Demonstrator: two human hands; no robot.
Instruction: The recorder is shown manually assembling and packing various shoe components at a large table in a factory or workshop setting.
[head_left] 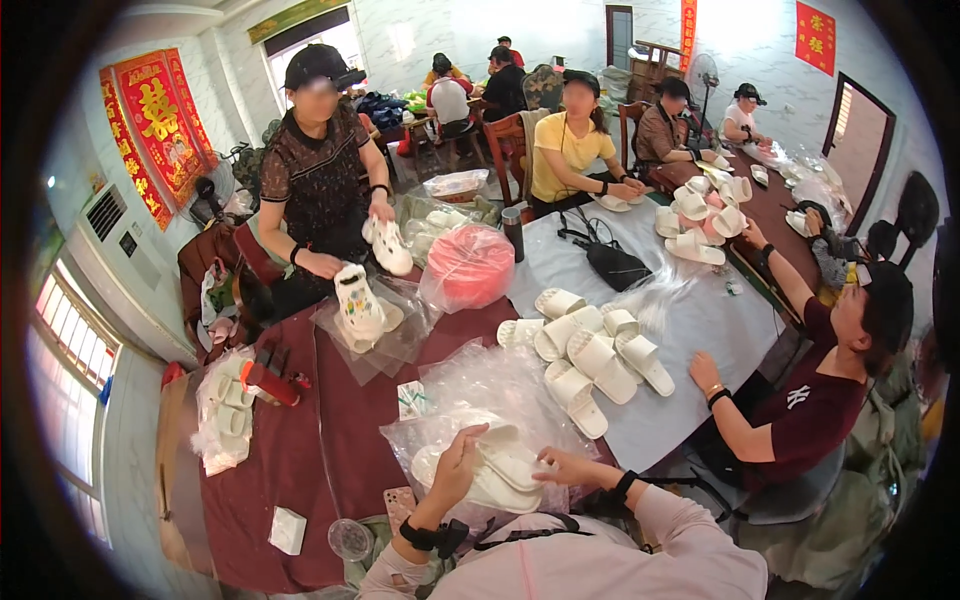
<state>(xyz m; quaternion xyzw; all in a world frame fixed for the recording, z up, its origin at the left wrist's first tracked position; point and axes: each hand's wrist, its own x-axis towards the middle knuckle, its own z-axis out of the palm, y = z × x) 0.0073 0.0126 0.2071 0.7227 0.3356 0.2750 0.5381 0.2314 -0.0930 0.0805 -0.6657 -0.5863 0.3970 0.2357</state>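
A pair of white slide slippers point(508, 462) lies before me on a crumpled clear plastic bag point(405, 437). My left hand point(456, 470) is beside the slippers' left edge, its fingers stretched upward near the toe end. From the right, my right hand point(570, 468) reaches to the other edge, finger and thumb apart by the slipper. Whether either hand bears any weight of the slippers I cannot tell. Just beyond, to the right, a pile of white slide slippers point(600, 355) rests on the table's pale cover point(680, 400).
Left of me are a phone point(399, 505), a clear round lid point(350, 539), a white box point(287, 530) and a red bottle point(270, 383). Across the table a person handles white clogs point(358, 310). A pink bundle point(468, 265) and dark flask point(512, 234) stand nearby. Another person sits right.
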